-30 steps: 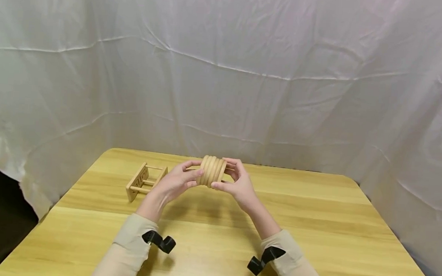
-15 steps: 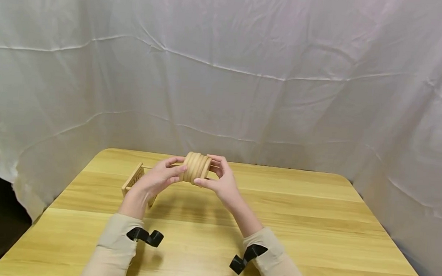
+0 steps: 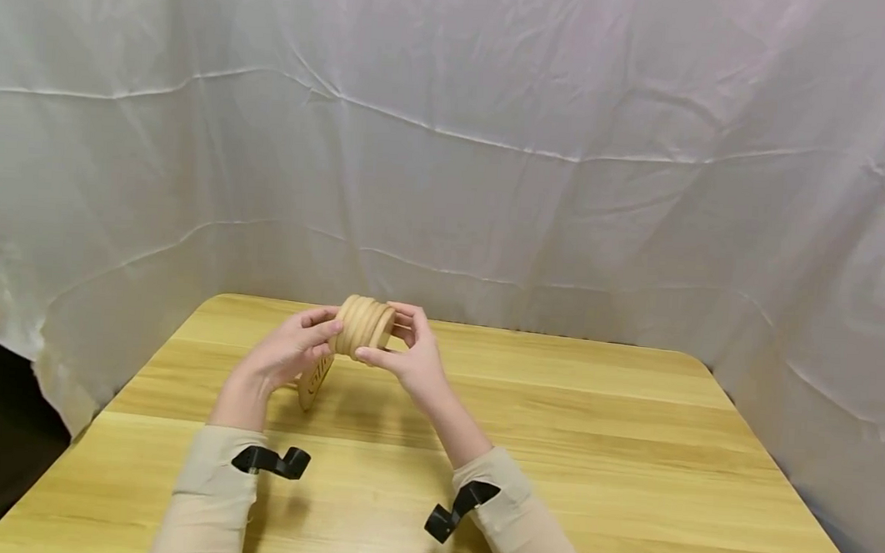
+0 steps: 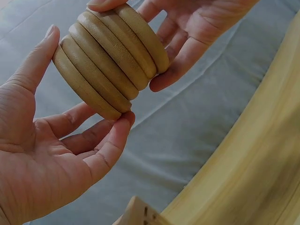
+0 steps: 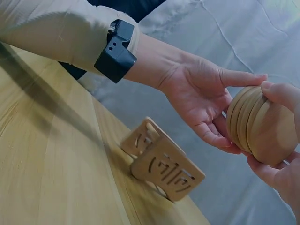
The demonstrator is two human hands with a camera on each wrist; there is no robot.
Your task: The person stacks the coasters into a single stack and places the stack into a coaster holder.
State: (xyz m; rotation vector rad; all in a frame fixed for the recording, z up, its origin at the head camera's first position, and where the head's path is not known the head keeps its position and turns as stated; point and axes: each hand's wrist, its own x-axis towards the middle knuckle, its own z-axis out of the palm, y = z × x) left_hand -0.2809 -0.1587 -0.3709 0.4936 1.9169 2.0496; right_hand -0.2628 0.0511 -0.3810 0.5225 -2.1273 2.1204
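A stack of several round wooden coasters [image 3: 362, 327] is held on its side above the table. My left hand [image 3: 285, 352] grips the stack's left end between thumb and fingers. On the other end, my right hand [image 3: 414, 360] pinches the rim; the right wrist view shows the flat face of the end coaster [image 5: 276, 133]. Below and behind the left hand stands a wooden coaster holder [image 3: 318, 380], partly hidden in the head view. Cut-out lettering shows on the holder's side panel [image 5: 171, 168] in the right wrist view.
The wooden table [image 3: 598, 452] stretches out under both arms. A pale hanging curtain [image 3: 492, 187] encloses its back and sides. Black camera mounts [image 3: 271, 461] sit on both sleeved wrists.
Both hands have moved left together with the coaster stack, which now hangs near the holder. The left hand and wrist now cover more of the holder.
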